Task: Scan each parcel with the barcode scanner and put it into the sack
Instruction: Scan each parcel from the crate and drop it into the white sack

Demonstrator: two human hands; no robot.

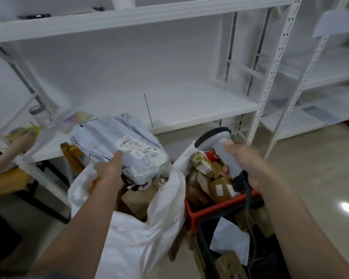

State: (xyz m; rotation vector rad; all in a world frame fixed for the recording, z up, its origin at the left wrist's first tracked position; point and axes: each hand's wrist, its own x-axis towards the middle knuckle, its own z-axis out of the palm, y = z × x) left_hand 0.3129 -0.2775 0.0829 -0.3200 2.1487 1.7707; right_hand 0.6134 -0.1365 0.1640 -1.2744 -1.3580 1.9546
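The big white shelf (169, 101) fills the back of the view, and below it the white sack (161, 200) stands open with its mouth up. Brown boxes (137, 200) already lie inside it, so some of the job looks done. Just to the right sits a red crate (216, 208), and many small brown parcels (210, 178) are piled in it, so a lot is left to scan. The left hand (111, 168) holds a soft grey bag parcel (119, 146) right over the sack's mouth, with the thumb on top and the other fingers hidden under it. Its white label (139, 148) faces up. The right hand (248, 160) has its fingers wrapped round the handle of the grey barcode scanner (220, 146), which is over the crate, beside the parcel. I cannot tell if this label is scanned yet. This 1 parcel looks close to going in.
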